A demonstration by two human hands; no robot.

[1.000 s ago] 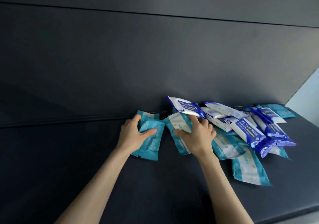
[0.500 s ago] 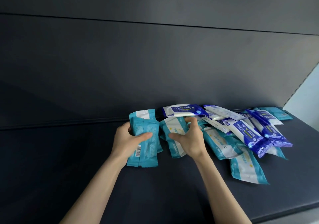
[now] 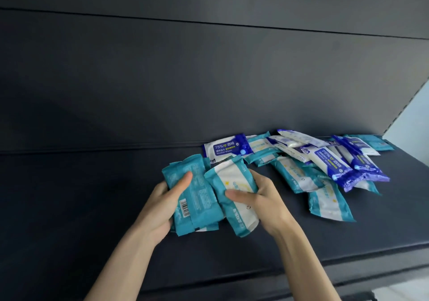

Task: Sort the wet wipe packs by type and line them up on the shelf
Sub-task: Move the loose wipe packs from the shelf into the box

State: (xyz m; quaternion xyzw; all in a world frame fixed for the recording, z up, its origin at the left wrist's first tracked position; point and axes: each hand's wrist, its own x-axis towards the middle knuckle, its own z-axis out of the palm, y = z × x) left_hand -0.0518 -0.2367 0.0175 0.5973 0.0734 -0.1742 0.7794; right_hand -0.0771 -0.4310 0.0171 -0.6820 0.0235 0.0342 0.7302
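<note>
Wipe packs fill both my hands. My left hand [image 3: 162, 205] curls round a teal stack [image 3: 197, 198], two packs as far as I can tell, barcode up. My right hand [image 3: 262, 203] grips one teal-and-white pack [image 3: 234, 184], touching that stack. Both sit just left of the pile [image 3: 325, 161] on the shelf [image 3: 92, 196]; its overlapping blue and teal packs I cannot count.

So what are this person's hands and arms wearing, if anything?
Nothing that shows. The left hand and right hand are bare: no gloves, rings or wristbands. The left forearm and right forearm are bare too, with no sleeve or watch up to the picture's lower edge.
</note>
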